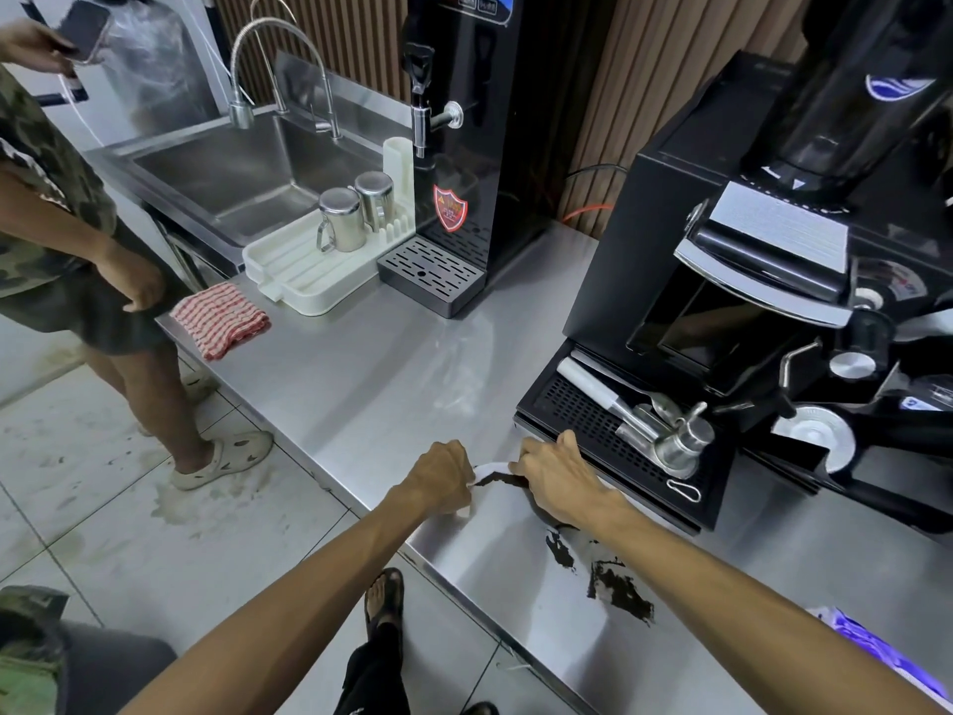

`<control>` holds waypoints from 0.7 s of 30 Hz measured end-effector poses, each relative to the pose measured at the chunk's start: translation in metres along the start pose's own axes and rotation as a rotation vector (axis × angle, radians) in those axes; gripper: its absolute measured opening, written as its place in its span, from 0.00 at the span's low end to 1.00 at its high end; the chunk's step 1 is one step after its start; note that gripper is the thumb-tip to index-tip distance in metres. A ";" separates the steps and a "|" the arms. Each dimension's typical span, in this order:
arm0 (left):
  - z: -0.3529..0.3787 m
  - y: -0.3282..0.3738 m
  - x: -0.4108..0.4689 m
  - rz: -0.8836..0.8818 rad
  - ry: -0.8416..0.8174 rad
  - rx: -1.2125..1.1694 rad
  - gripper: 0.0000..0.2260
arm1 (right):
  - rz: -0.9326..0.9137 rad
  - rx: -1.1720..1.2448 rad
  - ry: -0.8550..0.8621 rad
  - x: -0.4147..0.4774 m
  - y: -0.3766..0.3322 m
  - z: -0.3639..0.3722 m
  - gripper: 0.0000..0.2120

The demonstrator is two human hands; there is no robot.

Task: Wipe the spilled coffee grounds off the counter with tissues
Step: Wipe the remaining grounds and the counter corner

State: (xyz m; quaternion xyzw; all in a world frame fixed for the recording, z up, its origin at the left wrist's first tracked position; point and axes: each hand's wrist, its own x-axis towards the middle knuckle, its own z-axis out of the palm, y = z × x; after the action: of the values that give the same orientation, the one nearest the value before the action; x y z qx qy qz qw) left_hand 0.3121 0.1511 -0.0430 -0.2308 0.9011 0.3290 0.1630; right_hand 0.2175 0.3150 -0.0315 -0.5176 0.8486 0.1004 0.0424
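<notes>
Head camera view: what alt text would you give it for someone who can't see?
The left hand and right hand hold a stained white tissue on a steel counter. Spilled coffee grounds lie nearer the person, near a black coffee machine.

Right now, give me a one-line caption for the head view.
Left hand and right hand hold a white tissue on the steel counter; coffee grounds lie smeared nearby.

Both forearms stretch forward; the left hand (443,474) and right hand (559,477) sit close together, knuckles up, fingers curled on a tissue (487,468).
</notes>
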 end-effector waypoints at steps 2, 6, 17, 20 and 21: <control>-0.001 0.001 -0.001 0.013 -0.004 0.010 0.08 | 0.007 0.033 0.001 -0.002 0.000 0.000 0.17; 0.002 -0.003 0.001 0.052 -0.007 0.044 0.06 | 0.042 0.060 -0.006 -0.006 -0.001 0.001 0.17; -0.002 -0.010 -0.006 0.495 0.184 0.535 0.10 | 0.085 0.175 -0.057 -0.007 -0.001 0.000 0.18; -0.002 -0.016 -0.002 0.670 0.209 0.573 0.10 | 0.091 0.203 -0.059 -0.007 0.003 0.003 0.16; -0.001 -0.016 -0.002 0.703 0.214 0.596 0.11 | 0.097 0.214 -0.056 -0.006 0.004 0.005 0.15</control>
State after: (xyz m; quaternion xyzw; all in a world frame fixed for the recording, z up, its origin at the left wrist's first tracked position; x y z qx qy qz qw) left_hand 0.3222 0.1396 -0.0496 0.1127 0.9914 0.0656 0.0071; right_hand 0.2170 0.3232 -0.0346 -0.4656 0.8770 0.0256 0.1161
